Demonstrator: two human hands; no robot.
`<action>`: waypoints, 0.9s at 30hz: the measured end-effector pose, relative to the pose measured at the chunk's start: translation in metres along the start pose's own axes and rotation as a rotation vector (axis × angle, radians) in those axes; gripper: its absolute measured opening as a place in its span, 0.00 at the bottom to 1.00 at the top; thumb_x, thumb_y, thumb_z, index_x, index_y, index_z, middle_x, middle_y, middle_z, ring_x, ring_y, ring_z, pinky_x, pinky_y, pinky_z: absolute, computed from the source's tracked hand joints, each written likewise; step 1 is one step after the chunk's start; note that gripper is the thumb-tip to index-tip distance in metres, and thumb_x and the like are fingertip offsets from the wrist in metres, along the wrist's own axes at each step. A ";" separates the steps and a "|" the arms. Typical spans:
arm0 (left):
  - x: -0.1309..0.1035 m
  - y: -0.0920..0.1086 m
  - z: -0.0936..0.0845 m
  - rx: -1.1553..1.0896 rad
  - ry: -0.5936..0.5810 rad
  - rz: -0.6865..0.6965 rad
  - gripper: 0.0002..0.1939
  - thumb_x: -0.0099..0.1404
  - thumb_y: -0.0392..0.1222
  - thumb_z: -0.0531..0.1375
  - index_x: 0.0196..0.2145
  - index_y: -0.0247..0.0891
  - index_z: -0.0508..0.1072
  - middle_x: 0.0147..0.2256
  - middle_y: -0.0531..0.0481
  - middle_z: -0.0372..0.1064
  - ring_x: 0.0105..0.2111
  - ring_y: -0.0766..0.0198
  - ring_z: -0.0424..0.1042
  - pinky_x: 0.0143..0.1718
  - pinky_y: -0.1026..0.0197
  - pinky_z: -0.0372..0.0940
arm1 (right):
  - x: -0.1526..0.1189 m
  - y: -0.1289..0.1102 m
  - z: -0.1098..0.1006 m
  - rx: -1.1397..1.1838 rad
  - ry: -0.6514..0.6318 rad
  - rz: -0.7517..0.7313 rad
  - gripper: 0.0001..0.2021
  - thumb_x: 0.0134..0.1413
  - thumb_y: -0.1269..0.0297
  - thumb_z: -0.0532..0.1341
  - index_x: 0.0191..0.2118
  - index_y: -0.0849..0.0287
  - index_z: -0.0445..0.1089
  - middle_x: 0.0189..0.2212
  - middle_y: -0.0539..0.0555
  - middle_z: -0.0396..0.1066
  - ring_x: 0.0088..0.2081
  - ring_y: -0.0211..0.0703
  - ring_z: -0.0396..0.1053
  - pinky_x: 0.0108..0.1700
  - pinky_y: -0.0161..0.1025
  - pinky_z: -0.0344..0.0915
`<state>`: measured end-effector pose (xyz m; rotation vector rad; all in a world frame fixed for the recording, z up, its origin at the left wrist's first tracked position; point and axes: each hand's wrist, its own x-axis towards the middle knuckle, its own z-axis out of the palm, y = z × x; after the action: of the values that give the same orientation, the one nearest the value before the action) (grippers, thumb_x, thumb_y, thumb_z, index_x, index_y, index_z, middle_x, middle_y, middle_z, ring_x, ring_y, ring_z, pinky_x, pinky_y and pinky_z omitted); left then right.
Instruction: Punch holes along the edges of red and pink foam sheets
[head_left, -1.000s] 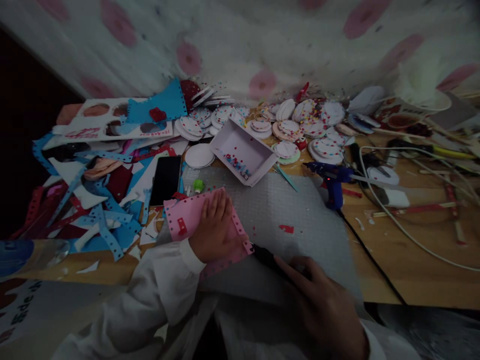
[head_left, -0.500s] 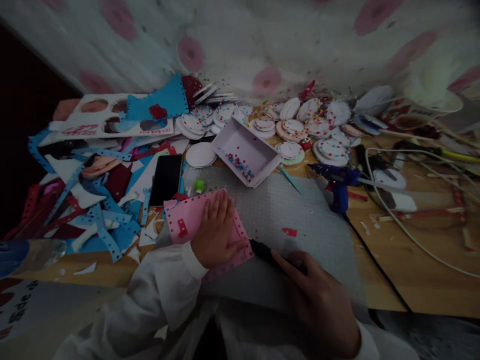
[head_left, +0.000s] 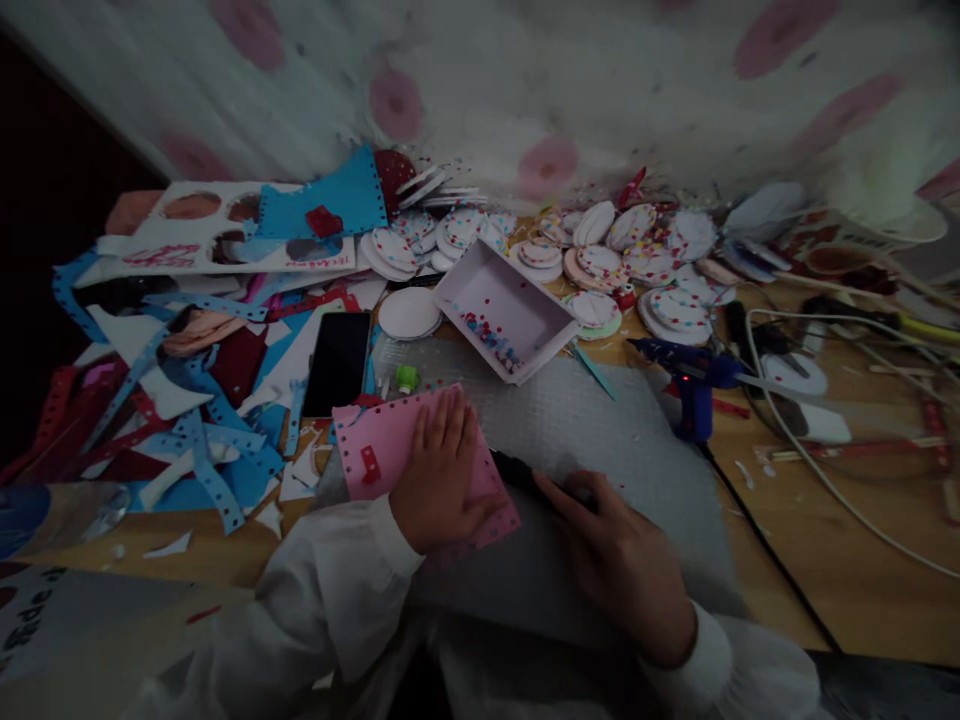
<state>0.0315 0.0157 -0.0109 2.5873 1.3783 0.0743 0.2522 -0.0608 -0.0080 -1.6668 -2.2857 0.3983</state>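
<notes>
A pink sheet (head_left: 390, 430) with small holes along its edges lies on the grey cutting mat (head_left: 540, 420), with a red scrap (head_left: 370, 465) on it. My left hand (head_left: 442, 480) lies flat on the sheet, fingers stretched out. My right hand (head_left: 622, 560) is wrapped round a black hole punch (head_left: 517, 472), whose far end is at the sheet's right edge. Behind the sheet stands an open white box (head_left: 517, 310) with red and blue paper dots inside. A small green object (head_left: 406, 378) sits by the sheet's top edge.
Coloured paper scraps (head_left: 210, 440) and a phone (head_left: 337, 365) lie at left. Decorated paper discs (head_left: 600, 262) are stacked along the back. To the right are a blue glue gun (head_left: 694, 385), its black cord and a white cable (head_left: 810, 480). Teal tweezers (head_left: 596, 375) lie beside the box.
My right hand and the hole punch have moved up along the sheet's right edge. The red scrap on the mat is no longer visible. My left hand stays flat; the view has shifted slightly.
</notes>
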 end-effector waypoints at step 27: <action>-0.002 0.000 0.002 -0.012 0.030 -0.025 0.53 0.58 0.65 0.52 0.65 0.20 0.39 0.66 0.27 0.29 0.66 0.39 0.29 0.63 0.36 0.33 | 0.087 -0.011 0.017 0.011 0.065 0.021 0.22 0.60 0.71 0.53 0.60 0.54 0.62 0.41 0.58 0.65 0.34 0.43 0.70 0.33 0.39 0.70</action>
<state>0.0304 0.0140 -0.0132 2.5684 1.4161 0.1182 0.2107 0.0181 -0.0137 -1.6746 -2.2173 0.3546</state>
